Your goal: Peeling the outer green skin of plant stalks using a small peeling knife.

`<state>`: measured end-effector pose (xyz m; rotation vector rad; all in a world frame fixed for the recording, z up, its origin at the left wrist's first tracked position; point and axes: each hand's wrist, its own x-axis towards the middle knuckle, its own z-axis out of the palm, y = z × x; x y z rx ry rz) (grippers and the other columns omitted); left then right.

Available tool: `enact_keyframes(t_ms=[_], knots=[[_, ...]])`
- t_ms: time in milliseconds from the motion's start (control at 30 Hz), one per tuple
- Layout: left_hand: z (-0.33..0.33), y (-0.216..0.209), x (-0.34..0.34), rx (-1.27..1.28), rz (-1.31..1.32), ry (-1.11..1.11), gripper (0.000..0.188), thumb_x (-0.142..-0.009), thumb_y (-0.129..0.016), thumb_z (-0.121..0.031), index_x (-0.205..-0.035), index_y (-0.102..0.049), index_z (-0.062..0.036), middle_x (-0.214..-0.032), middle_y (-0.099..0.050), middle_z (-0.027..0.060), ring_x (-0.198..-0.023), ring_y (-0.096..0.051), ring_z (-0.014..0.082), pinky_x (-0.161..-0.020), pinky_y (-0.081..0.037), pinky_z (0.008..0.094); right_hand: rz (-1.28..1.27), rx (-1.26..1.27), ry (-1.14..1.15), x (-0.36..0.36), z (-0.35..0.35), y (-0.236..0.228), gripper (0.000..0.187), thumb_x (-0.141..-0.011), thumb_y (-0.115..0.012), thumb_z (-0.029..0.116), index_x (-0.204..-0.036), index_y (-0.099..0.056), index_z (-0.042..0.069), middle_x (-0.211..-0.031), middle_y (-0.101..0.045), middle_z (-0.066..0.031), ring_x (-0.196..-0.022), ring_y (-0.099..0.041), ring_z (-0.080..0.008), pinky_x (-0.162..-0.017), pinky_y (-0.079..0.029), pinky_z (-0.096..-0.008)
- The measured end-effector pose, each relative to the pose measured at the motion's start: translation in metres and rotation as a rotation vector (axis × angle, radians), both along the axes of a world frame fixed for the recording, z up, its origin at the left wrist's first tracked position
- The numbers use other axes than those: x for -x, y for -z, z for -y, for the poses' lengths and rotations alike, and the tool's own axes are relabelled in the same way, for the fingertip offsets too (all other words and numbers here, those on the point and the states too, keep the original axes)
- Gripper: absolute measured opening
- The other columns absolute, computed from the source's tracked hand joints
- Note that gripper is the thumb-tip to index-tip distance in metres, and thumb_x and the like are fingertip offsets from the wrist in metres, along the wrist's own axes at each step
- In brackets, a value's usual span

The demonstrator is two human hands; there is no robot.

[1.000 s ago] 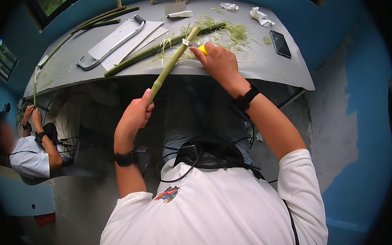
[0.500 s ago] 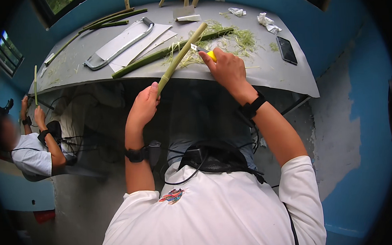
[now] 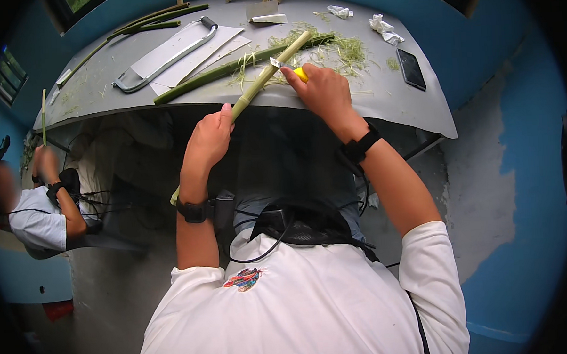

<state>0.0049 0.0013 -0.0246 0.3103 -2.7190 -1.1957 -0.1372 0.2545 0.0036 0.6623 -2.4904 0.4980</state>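
Observation:
My left hand (image 3: 211, 137) is wrapped round a pale green bamboo stick (image 3: 257, 85), which slants up and to the right over the table's front edge. The stick's lower end shows beside my left wrist. In my right hand (image 3: 326, 93) is a yellow utility knife (image 3: 301, 74), its blade (image 3: 277, 62) laid against the stick's upper part. Under the stick, a darker green bamboo pole (image 3: 208, 86) lies across the table. Thin green shavings (image 3: 346, 54) are heaped around that pole's right end.
On the grey table (image 3: 395, 110) lie a hacksaw (image 3: 162, 66) on white sheets (image 3: 230, 40), a phone (image 3: 410, 69), crumpled tissues (image 3: 386, 30) and several bamboo poles (image 3: 153, 20). To the left, another person (image 3: 38, 209) holds a thin green stick (image 3: 44, 119).
The knife blade sits slightly lower and to the left along the stick. The stick now lies at a flatter slant, and its lower end has come into sight by my left wrist.

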Motion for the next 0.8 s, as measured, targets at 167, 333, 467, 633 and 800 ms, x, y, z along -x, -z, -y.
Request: enact_keyframes(t_ms=[167, 333, 467, 633, 800], knots=[[0.012, 0.008, -0.024, -0.130, 0.069, -0.022, 0.074, -0.121, -0.036, -0.059, -0.084, -0.063, -0.0002, -0.072, -0.060, 0.0122, -0.069, -0.061, 0.0280, -0.070, -0.050, 0.0426, 0.000, 0.009, 0.008, 0.002, 0.000, 0.008, 0.073, -0.109, -0.056, 0.073, -0.083, -0.073, 0.007, -0.071, -0.073, -0.0200, -0.069, -0.075, -0.0444, -0.062, -0.058, -0.0551], [0.011, 0.007, -0.022, -0.350, 0.091, 0.014, 0.069, -0.120, -0.041, -0.064, -0.083, -0.056, -0.0081, -0.070, -0.049, -0.0024, -0.060, -0.045, 0.0085, -0.056, -0.038, 0.0282, 0.031, 0.005, -0.073, -0.007, -0.003, -0.003, 0.070, -0.109, -0.058, 0.070, -0.082, -0.073, 0.008, -0.070, -0.073, -0.0193, -0.069, -0.075, -0.0432, -0.063, -0.058, -0.0542], [0.010, 0.010, -0.005, -0.446, 0.158, 0.052, 0.066, -0.119, -0.043, -0.065, -0.084, -0.055, -0.0103, -0.069, -0.046, -0.0049, -0.057, -0.038, 0.0057, -0.052, -0.034, 0.0256, -0.013, 0.024, -0.131, -0.008, 0.000, 0.000, 0.069, -0.109, -0.060, 0.069, -0.080, -0.072, 0.008, -0.068, -0.071, -0.0191, -0.067, -0.074, -0.0430, -0.062, -0.057, -0.0538], [0.002, 0.001, 0.002, -0.475, 0.215, 0.039, 0.064, -0.118, -0.043, -0.065, -0.085, -0.055, -0.0118, -0.068, -0.044, -0.0068, -0.055, -0.036, 0.0050, -0.050, -0.031, 0.0252, -0.037, 0.020, -0.124, -0.008, 0.000, 0.002, 0.069, -0.108, -0.061, 0.070, -0.079, -0.072, 0.008, -0.066, -0.070, -0.0188, -0.065, -0.073, -0.0432, -0.061, -0.057, -0.0535], [0.003, -0.002, 0.002, -0.532, 0.252, 0.030, 0.064, -0.117, -0.044, -0.066, -0.084, -0.055, -0.0128, -0.068, -0.045, -0.0076, -0.054, -0.036, 0.0043, -0.049, -0.030, 0.0250, -0.022, 0.004, -0.123, -0.009, 0.001, 0.001, 0.069, -0.106, -0.062, 0.071, -0.078, -0.071, 0.009, -0.066, -0.070, -0.0187, -0.065, -0.074, -0.0427, -0.061, -0.057, -0.0531]])
